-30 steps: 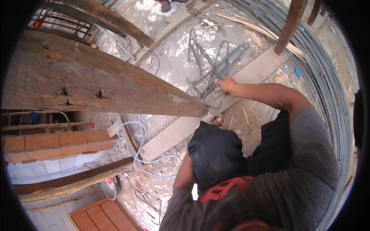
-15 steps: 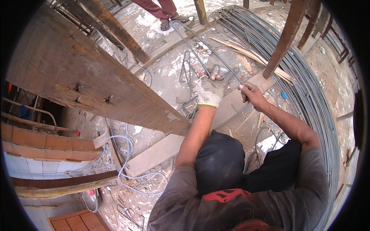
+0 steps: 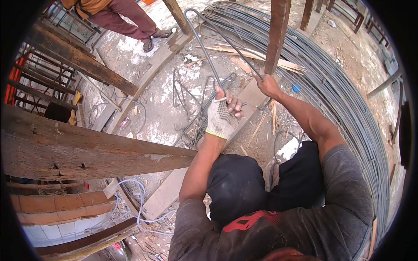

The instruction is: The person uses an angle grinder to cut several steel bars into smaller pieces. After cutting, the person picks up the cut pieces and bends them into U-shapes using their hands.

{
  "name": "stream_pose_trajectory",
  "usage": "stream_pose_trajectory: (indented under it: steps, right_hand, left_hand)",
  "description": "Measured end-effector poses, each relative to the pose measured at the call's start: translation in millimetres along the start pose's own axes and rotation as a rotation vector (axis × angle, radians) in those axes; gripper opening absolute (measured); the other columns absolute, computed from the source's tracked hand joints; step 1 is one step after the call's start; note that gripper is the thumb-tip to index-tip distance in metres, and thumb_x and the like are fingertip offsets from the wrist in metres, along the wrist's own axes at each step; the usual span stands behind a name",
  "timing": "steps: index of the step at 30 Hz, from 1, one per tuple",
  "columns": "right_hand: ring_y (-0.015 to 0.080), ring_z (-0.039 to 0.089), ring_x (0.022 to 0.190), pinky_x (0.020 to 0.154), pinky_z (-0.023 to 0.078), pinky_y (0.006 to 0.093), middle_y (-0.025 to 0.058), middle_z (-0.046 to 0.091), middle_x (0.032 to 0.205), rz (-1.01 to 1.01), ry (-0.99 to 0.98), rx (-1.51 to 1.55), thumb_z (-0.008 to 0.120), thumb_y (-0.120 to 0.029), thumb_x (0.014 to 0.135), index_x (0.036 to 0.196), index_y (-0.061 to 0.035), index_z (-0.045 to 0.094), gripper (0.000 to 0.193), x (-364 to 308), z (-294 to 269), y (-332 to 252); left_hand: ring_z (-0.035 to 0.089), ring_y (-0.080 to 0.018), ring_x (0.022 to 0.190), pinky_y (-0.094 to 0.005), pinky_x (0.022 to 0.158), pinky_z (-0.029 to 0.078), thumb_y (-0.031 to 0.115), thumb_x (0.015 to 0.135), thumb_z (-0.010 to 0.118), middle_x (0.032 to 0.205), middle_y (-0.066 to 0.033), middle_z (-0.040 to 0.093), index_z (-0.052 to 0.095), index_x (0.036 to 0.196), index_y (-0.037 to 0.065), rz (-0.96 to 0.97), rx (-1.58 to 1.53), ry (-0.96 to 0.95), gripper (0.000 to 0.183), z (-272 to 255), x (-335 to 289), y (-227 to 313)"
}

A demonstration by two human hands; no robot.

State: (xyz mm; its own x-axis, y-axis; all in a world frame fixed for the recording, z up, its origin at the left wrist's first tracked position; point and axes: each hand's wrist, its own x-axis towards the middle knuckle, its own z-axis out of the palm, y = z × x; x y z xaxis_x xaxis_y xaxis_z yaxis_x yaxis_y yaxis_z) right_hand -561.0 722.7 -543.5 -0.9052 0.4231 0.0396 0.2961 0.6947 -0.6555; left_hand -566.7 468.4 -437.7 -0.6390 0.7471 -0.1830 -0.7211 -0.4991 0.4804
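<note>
A long steel rebar rod (image 3: 207,57), bent into a narrow U, reaches away from me with its bend at the far end. My left hand (image 3: 222,114), in a white knitted glove with bare fingertips, is closed around the left leg of the rod. Bare and closed, my right hand (image 3: 269,86) grips the right leg farther along. Several bent rebar pieces (image 3: 203,116) lie on the ground just left of the glove. Under and beyond my hands runs a flat wooden board (image 3: 249,98), partly hidden by my left arm and the post.
A large coil of rebar (image 3: 344,89) curves along my right side. A thick wooden post (image 3: 96,152) crosses at left, and another post (image 3: 277,37) stands ahead. A person in maroon trousers (image 3: 130,18) stands far left. A pale hose (image 3: 140,204) lies near a brick ledge (image 3: 56,209).
Both hands and the bent rod have shifted up and left in the view, and the view itself has turned. More of the standing person shows. Both hands still hold the rod.
</note>
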Motion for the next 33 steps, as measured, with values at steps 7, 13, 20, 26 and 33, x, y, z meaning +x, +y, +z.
stream_pose_trajectory:
  steps: [7, 13, 20, 26, 33]
  right_hand:
    - [0.0164, 0.043, 0.043, 0.041, 0.037, 0.0349, 0.0027, 0.042, 0.050, 0.200, -0.523, 0.395, 0.044, -0.063, 0.097, 0.065, -0.0070, 0.053, 0.065, -53.3, 8.7, -106.2]
    - [0.0104, 0.028, 0.040, 0.036, 0.023, 0.0296, -0.0036, 0.033, 0.053, 0.341, -0.796, 0.588, 0.047, -0.060, 0.097, 0.069, -0.0083, 0.050, 0.059, -93.1, -17.0, -141.8]
    - [0.0004, 0.030, 0.046, 0.037, 0.021, 0.0191, -0.0081, 0.039, 0.063, 0.251, -0.783, 0.670, 0.061, -0.040, 0.096, 0.091, -0.0062, 0.054, 0.035, -68.2, -96.6, -152.5]
    - [0.0306, 0.067, 0.087, 0.076, 0.051, 0.0395, 0.0194, 0.069, 0.100, -0.553, -0.043, -0.195, 0.052, -0.011, 0.098, 0.116, 0.0022, 0.061, 0.025, -3.2, -160.4, -70.2]
    - [0.0341, 0.064, 0.108, 0.091, 0.049, 0.0396, 0.0239, 0.066, 0.117, -0.459, 0.058, -0.305, 0.055, -0.022, 0.099, 0.127, 0.0028, 0.060, 0.038, 33.8, -123.0, 4.0]
  left_hand:
    - [0.044, -0.0135, 0.044, -0.0274, 0.040, 0.034, 0.051, 0.096, 0.057, 0.055, 0.0011, 0.040, 0.039, 0.068, 0.014, 0.497, 0.105, 0.216, 0.050, -5.0, 27.4, 8.1]
    - [0.039, -0.0104, 0.046, -0.0280, 0.043, 0.033, 0.054, 0.096, 0.057, 0.056, 0.0024, 0.039, 0.040, 0.069, 0.013, 0.840, 0.642, 0.565, 0.051, -59.0, 56.5, 16.5]
    - [0.060, -0.0437, 0.066, -0.0520, 0.062, 0.044, 0.042, 0.101, 0.046, 0.068, -0.0254, 0.061, 0.061, 0.078, -0.002, 0.866, 1.453, 1.192, 0.052, -123.7, 37.8, 63.4]
    - [0.061, -0.0452, 0.076, -0.0490, 0.071, 0.048, 0.047, 0.100, 0.043, 0.075, -0.0263, 0.063, 0.062, 0.082, -0.001, 0.499, 1.314, 0.920, 0.055, -121.5, -9.6, 17.7]
    - [0.062, -0.0385, 0.075, -0.0445, 0.068, 0.047, 0.047, 0.097, 0.051, 0.076, -0.0226, 0.062, 0.061, 0.087, -0.001, 0.176, 1.579, 0.468, 0.050, -116.1, -198.5, -9.6]
